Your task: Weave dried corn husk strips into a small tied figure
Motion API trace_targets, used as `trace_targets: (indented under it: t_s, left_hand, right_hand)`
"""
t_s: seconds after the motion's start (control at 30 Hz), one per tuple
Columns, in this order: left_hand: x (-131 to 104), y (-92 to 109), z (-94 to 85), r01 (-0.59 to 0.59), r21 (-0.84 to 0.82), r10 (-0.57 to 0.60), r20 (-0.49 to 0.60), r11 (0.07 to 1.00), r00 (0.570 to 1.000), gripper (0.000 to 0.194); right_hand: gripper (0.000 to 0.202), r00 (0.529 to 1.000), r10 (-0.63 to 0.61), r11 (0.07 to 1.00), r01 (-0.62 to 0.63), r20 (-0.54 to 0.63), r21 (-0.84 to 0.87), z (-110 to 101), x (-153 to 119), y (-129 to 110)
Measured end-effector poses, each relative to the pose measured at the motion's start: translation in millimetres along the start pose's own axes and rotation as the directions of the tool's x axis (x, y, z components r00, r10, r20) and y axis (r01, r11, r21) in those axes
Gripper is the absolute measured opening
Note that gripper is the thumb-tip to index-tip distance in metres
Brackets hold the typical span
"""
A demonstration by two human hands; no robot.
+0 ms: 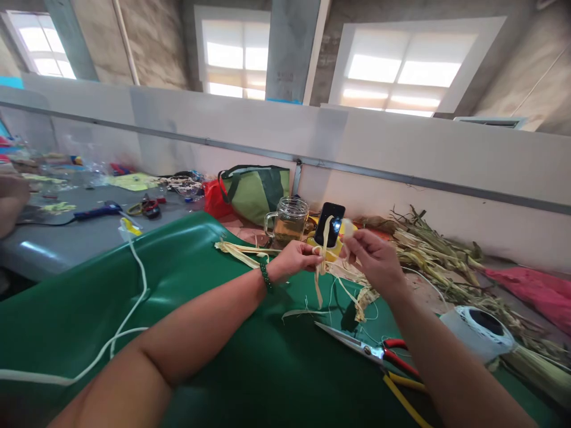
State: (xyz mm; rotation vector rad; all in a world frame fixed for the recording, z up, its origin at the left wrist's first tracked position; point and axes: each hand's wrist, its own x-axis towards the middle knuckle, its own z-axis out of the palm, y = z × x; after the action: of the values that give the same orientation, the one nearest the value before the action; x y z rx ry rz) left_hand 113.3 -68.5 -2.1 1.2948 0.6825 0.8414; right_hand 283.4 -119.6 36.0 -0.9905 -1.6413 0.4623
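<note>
My left hand [297, 260], with a green bead bracelet at its wrist, pinches pale dried-husk strips [326, 238] over the green mat. Some strip ends hang below the fingers, and a longer bundle of strips [241, 252] trails out to the left. My right hand [372, 257] is raised to the right of it, its fingers closed on a whitish end of husk strip [347, 229]. Directly behind the hands a phone [332, 220] leans in a yellow holder. Scissors [361, 346] with red handles lie open on the mat below, close to loose threads and a husk scrap [366, 300].
A glass mug [291, 223] of amber liquid stands behind my left hand, before a green bag [256, 193]. Dried husks [439, 252] pile up at right near a white thread spool [479, 333]. A white cord [141, 279] crosses the green mat [187, 249]. Another person's hand [12, 199] shows far left.
</note>
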Motion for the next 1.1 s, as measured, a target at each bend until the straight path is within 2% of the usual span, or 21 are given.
trace_targets:
  t_s: [0.07,0.13,0.3,0.47,0.6,0.83,0.93,1.1]
  left_hand:
    - [0.1,0.7,0.8,-0.023,0.006,0.024,-0.017,1.000,1.000,0.030]
    - [0.0,1.1,1.6,-0.039,0.025,0.040,-0.037,0.999,0.999,0.024]
    - [-1.0,1.1,1.3,-0.144,0.212,0.151,-0.021,0.967,0.988,0.006]
    - [-2.4,1.5,-0.1,-0.218,0.369,0.243,-0.022,0.903,0.970,0.013]
    - [-5.2,3.7,0.5,-0.260,0.520,0.310,-0.009,0.814,0.951,0.020]
    - [-9.0,6.1,2.6,-0.259,0.688,0.378,-0.025,0.678,0.925,0.023]
    - [-10.6,6.7,4.7,-0.265,0.694,0.385,-0.020,0.670,0.923,0.024]
    - [-11.6,6.9,7.3,-0.260,0.633,0.361,-0.032,0.729,0.932,0.023]
  right_hand:
    - [0.030,0.992,-0.063,0.971,0.086,0.110,-0.223,2.6,-3.3,-1.6]
    - [0.027,0.979,-0.093,0.926,0.153,0.183,-0.345,5.3,-5.3,-0.5]
    - [0.018,0.965,-0.058,0.896,0.164,0.256,-0.414,12.5,-8.7,5.8]
    - [0.021,0.975,-0.060,0.804,0.176,0.216,-0.568,17.0,-12.3,3.3]
    - [0.022,0.974,-0.006,0.719,0.162,0.227,-0.676,16.2,-12.9,-0.4]
    - [0.019,0.972,0.052,0.729,0.120,0.230,-0.674,15.5,-12.8,6.4]
    - [0.020,0.975,0.043,0.712,0.124,0.220,-0.691,17.1,-13.6,5.0]
    - [0.022,0.992,-0.018,0.631,0.107,0.124,-0.768,19.1,-14.7,0.8]
